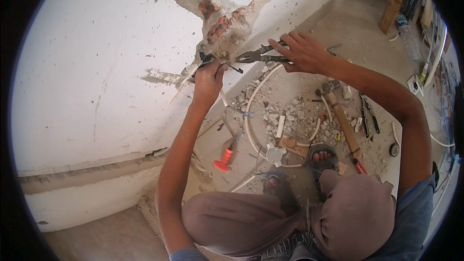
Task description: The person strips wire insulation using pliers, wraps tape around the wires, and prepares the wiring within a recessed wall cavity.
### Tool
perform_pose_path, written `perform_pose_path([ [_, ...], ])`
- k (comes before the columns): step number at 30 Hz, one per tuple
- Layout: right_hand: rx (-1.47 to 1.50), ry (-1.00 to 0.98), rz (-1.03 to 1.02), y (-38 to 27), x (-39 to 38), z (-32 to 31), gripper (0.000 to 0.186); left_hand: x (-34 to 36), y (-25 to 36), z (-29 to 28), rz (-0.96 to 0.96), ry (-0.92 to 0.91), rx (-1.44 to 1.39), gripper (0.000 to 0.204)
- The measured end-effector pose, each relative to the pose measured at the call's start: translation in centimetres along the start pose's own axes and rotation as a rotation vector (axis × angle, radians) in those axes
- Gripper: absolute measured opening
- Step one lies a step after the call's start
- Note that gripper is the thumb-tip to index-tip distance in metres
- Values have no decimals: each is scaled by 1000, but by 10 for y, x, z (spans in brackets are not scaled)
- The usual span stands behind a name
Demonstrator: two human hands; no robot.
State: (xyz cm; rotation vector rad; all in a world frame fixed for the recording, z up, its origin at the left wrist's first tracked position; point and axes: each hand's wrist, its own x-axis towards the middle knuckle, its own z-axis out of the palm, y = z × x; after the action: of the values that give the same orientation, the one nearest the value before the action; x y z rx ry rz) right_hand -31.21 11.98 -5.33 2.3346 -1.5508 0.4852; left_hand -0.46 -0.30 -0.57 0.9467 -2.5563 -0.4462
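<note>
Pliers (250, 56), clasped in the right hand (305, 53), are best held steady, clear of the left hand (209, 81), whose fingertips pinch thin wires (222, 55) at the wall's chased channel (220, 25); whether the jaws bite, I cannot tell.

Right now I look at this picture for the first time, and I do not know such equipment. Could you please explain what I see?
There is no machine: these are a person's bare hands. One fisheye camera on the head looks down, so the edges bend and darken. The right hand holds dark pliers, their tip close to thin wires at a broken part of the wall. The left hand is there too; what exactly it grips is too small to tell. On the floor lie rubble, a curved white tube, a chisel with a red grip and a wooden-handled hammer.
</note>
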Motion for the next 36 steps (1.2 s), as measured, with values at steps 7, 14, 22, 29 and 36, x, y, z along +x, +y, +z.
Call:
perform_pose_path([
  [7, 1325, -752, 492, -24, -12, -7, 42, -13, -13, 3, 180, 16, 77, 21],
  [14, 2654, -1207, 649, -31, -35, 19, 43, -12, -6, 2, 237, 0, 83, 28],
  [22, 1588, -708, 791, -14, -25, -22, 47, -7, -6, -1, 123, -16, 31, 21],
  [29, 1581, -517, 930, -56, -53, -16, 54, -8, -2, -5, 53, -38, -26, 21],
  [36, 1981, -371, 977, -113, -46, 7, 51, -13, 0, 3, 57, 85, -55, 19],
])
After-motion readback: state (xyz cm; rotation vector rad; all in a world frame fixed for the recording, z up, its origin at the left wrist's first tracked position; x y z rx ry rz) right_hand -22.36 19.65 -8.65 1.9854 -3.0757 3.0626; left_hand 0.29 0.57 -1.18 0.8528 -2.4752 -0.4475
